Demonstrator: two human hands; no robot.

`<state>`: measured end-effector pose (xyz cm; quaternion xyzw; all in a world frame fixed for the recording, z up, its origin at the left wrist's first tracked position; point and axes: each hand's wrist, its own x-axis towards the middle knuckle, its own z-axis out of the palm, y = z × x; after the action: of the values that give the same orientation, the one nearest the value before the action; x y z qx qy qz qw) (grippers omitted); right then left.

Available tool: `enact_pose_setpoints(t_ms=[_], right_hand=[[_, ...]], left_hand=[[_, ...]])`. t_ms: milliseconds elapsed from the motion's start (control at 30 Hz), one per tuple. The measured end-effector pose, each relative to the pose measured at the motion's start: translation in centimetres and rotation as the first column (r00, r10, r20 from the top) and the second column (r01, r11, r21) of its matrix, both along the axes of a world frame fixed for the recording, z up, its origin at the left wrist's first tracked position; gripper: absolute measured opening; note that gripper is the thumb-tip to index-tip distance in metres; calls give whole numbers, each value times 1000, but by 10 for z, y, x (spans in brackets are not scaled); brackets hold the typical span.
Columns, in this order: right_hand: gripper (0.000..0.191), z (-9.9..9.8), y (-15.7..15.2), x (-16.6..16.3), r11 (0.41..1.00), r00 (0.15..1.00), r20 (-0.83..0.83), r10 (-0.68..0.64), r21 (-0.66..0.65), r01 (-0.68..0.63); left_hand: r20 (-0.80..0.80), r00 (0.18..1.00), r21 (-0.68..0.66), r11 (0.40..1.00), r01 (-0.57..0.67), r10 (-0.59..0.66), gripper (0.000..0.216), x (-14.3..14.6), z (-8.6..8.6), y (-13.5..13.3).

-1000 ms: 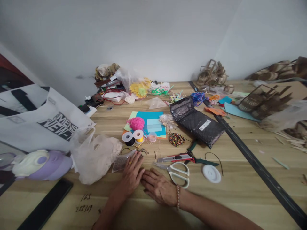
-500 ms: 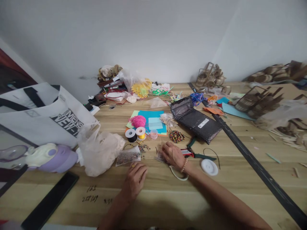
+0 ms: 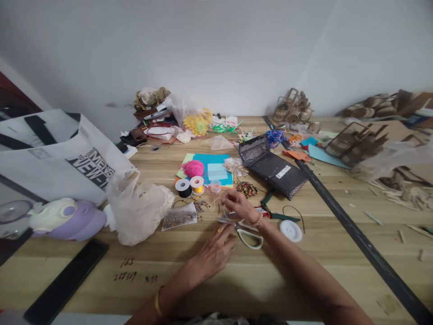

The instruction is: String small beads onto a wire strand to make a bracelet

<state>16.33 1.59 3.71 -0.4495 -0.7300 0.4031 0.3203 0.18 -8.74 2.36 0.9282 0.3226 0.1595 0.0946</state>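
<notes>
My right hand (image 3: pixel 239 206) is above the table with its fingers pinched together, and what lies between the fingertips is too small to make out. A pale thin thread (image 3: pixel 214 204) loops just left of those fingertips, near a small pink spool (image 3: pixel 215 186). My left hand (image 3: pixel 216 250) rests low on the table, fingers loosely stretched and nothing visible in them. Its fingertips are beside the white-handled scissors (image 3: pixel 251 240), whose blades lie under and between my hands. Loose beads (image 3: pixel 200 206) and a clear bag of beads (image 3: pixel 179 217) lie to the left.
Black and yellow thread spools (image 3: pixel 183 187) stand by pink yarn (image 3: pixel 194 168). A beaded bracelet (image 3: pixel 247 189), dark pliers (image 3: pixel 284 217), a white disc (image 3: pixel 291 230) and a black bubble mailer (image 3: pixel 279 171) lie right. A plastic bag (image 3: pixel 135 216) and phone (image 3: pixel 67 280) are left.
My right hand has lifted and shifted slightly away from me, uncovering the scissors. My left hand has slid right toward the scissors. The view has moved a little.
</notes>
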Motion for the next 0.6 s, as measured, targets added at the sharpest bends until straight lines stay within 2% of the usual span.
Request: enact_pose_setpoints(t_ms=[67,133,233,333,600], right_hand=[[31,8,0,0,991,965,-263,-1,-129,-34],[34,15,0,0,978,929,-371,-12,-197,-66],[36,18,-1,0,960,915,-404,0,-257,-113],[40,11,0,1,943,916,-400,-15,-310,-119],[41,-6,2,7,930,931,-365,-14,-348,-122]], left_hand=[[-38,999,25,999,32,-31,28,8,-1,4],[-65,997,31,998,53,-51,33,13,-2,7],[-78,995,23,997,70,-68,36,15,-4,11],[-74,994,13,996,88,-86,36,15,-3,13],[-41,991,-41,991,126,-128,28,17,4,12]])
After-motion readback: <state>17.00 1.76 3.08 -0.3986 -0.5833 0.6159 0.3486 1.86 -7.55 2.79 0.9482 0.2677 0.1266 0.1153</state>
